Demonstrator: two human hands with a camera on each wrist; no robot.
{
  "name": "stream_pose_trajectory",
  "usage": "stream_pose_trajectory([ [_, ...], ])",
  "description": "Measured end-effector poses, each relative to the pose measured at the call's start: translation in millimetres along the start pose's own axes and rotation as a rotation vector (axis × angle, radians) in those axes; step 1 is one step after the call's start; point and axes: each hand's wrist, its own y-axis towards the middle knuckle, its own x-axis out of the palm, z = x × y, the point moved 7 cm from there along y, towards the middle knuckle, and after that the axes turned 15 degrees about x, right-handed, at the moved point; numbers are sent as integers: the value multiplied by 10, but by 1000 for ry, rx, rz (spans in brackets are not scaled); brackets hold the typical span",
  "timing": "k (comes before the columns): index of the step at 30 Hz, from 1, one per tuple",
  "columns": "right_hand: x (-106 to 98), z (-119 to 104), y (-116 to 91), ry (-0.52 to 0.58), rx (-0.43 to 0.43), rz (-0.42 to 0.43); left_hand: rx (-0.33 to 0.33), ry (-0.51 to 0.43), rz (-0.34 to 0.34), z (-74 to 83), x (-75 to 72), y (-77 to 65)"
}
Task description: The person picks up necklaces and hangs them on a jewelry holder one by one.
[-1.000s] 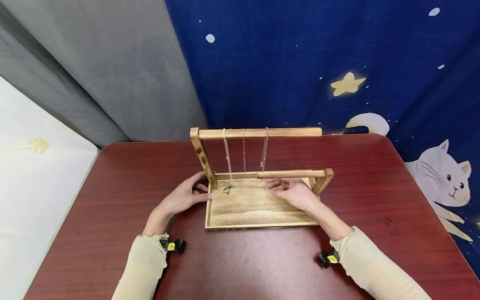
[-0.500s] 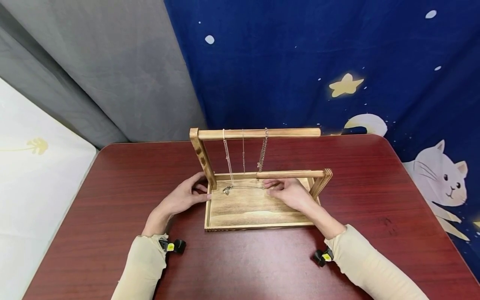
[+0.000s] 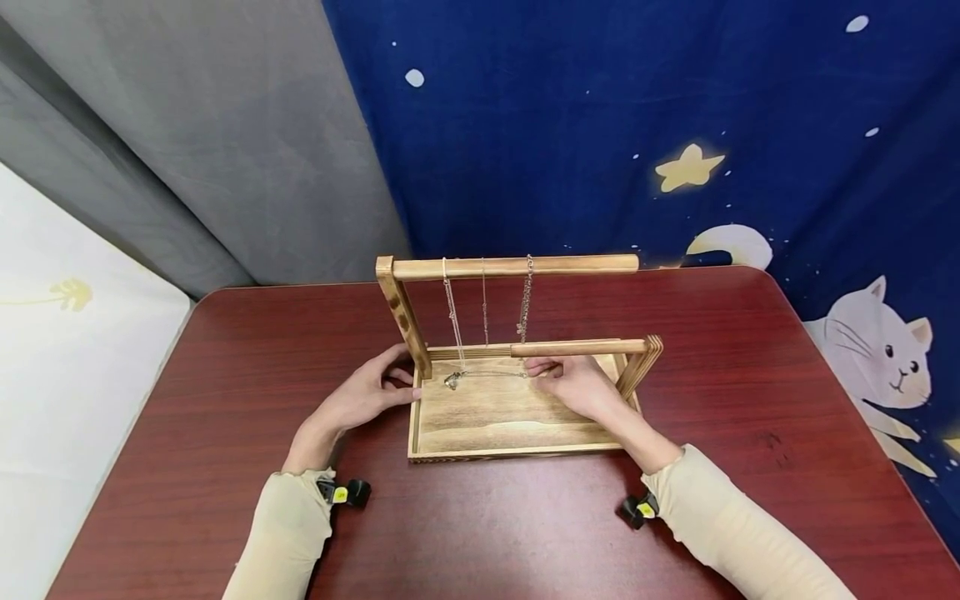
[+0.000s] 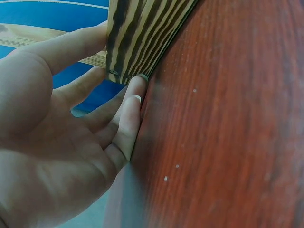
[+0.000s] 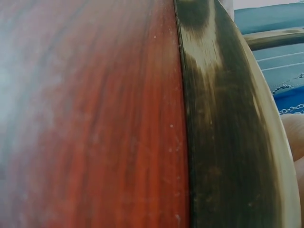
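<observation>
A wooden jewelry stand (image 3: 517, 267) with a tray base (image 3: 517, 451) stands on the table. From its tall bar hang a pale necklace (image 3: 453, 317), a thin chain (image 3: 484, 308) and a thicker chain necklace (image 3: 526, 296). A silvery pendant (image 3: 452, 381) rests in the tray, with a fine chain running right from it. My left hand (image 3: 367, 389) holds the tray's left side, thumb at its edge and fingers round the back corner. Under the short bar, my right hand (image 3: 573, 385) pinches at the fine chain's right end, fingertips partly hidden; the right wrist view mostly misses them.
The short front bar (image 3: 577, 348) passes over my right fingers, held by a slanted post (image 3: 641, 367) on the right. A tall post (image 3: 405, 317) rises at the left. The reddish table (image 3: 247, 358) ends at gray and blue curtains (image 3: 525, 125) behind.
My right hand has shifted slightly left, and the thicker hanging necklace's lower end has swung a little left. My left hand stays on the tray's side.
</observation>
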Motion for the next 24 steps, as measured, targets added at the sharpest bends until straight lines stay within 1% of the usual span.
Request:
stream_pose_trajectory([
  [4, 7, 21, 15, 18, 36, 0, 0, 8, 4, 9, -11, -8],
  [11, -1, 29, 31, -28, 54, 59, 1, 18, 6, 16, -14, -9],
  [16, 5, 24, 29, -87, 27, 96, 10, 33, 14, 24, -11, -17],
  [18, 6, 24, 28, -102, 28, 107, 10, 32, 10, 21, -7, -16],
  [21, 5, 29, 21, -110, 63, 118, 5, 34, 4, 14, -5, -9],
  [24, 7, 18, 12, -148, 107, 128, 7, 38, 1, 18, -1, -2],
])
